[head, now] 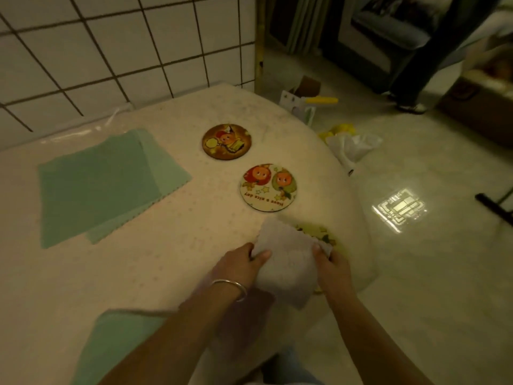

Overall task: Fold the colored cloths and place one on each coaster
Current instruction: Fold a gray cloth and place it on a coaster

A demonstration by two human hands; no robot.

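Note:
Both hands hold a folded pale grey cloth (286,259) over the nearest coaster (319,233), which shows only as a greenish rim at the table's right edge. My left hand (241,263) pinches the cloth's left side; my right hand (330,263) grips its right side. Two round cartoon coasters lie bare beyond: a white one (268,187) and a brown one (226,142). A stack of green cloths (102,184) lies flat at the left. Another green cloth (116,345) lies at the near left under my forearm.
The rounded table (180,259) with a pale cover stands against a white tiled wall (111,51). On the floor to the right lie plastic bags (352,145), a box with a yellow item (308,101), and a person's leg (410,79) stands farther back.

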